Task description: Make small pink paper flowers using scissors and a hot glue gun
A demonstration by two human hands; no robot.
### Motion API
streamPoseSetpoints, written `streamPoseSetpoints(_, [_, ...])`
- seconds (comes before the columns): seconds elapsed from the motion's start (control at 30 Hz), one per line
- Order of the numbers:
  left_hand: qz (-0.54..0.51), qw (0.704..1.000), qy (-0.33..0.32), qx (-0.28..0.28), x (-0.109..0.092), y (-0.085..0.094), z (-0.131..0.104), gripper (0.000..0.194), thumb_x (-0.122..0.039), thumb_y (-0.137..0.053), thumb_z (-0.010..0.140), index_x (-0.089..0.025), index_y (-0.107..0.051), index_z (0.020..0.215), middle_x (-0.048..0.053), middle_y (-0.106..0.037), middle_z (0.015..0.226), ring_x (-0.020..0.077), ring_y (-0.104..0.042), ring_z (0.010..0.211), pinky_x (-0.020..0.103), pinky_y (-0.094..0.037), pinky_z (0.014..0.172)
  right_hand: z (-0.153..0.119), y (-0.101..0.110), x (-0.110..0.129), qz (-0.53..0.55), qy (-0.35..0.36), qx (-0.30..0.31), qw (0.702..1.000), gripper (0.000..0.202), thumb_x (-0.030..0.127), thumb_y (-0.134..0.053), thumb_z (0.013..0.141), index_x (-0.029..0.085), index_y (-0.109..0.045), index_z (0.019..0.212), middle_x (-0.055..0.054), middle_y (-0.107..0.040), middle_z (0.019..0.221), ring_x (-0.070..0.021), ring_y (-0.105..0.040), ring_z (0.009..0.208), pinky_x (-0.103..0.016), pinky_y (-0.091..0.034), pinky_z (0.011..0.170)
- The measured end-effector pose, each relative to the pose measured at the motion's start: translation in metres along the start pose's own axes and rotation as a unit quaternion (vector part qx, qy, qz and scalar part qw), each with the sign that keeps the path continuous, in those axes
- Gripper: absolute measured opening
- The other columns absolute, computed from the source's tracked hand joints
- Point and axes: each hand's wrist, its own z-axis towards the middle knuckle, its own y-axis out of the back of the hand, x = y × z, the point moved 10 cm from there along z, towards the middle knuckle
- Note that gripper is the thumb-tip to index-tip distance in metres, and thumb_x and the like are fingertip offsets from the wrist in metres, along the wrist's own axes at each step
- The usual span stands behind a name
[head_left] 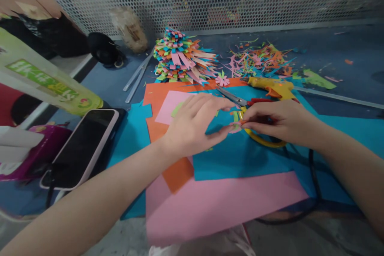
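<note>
My right hand [277, 119] pinches a small pink and green paper piece [235, 128] between thumb and fingertips, above the blue paper sheet [240, 164]. My left hand [192, 122] is beside it, fingers stretched and apart from the thumb. That thumb's tip reaches the paper piece's left edge; whether it presses on it I cannot tell. Scissors [232, 97] with red and yellow handles lie partly hidden under my right hand, blades pointing to the upper left. Just behind that hand is a yellow and orange glue gun [271, 86]. A pink fringed paper flower [222, 80] lies past the scissors' tips.
At the back stands a multicoloured paper-fringe cone [177, 58], with paper scraps [261, 60] to its right. Clear glue sticks [139, 76] lie left of it. A phone [84, 148] and a green bottle [45, 76] occupy the left side. A black cable [313, 176] curves at the right.
</note>
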Motion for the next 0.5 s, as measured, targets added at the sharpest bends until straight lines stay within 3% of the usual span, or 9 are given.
streamPoseSetpoints(0.2, [0.063, 0.998, -0.018, 0.013, -0.006, -0.007, -0.005, 0.022, -0.034, -0.07, 0.091, -0.021, -0.064, 0.108, 0.003, -0.077, 0.093, 0.019, -0.072, 0.094, 0.034, -0.057, 0.084, -0.002, -0.003, 0.0, -0.023, 0.033, 0.006, 0.999, 0.034, 0.056, -0.054, 0.094, 0.026, -0.07, 0.089, -0.002, -0.071, 0.072, -0.0159, -0.058, 0.056, -0.03, -0.039, 0.051])
streamPoseSetpoints(0.5, [0.003, 0.999, -0.018, 0.031, -0.007, -0.011, -0.003, 0.023, -0.028, -0.069, 0.092, -0.018, -0.061, 0.111, 0.005, -0.077, 0.096, 0.0169, -0.07, 0.092, 0.031, -0.056, 0.086, -0.003, -0.002, 0.006, -0.05, 0.065, 0.002, 0.997, 0.022, 0.046, -0.055, 0.095, 0.029, -0.069, 0.09, -0.001, -0.074, 0.075, -0.0184, -0.065, 0.061, -0.031, -0.041, 0.052])
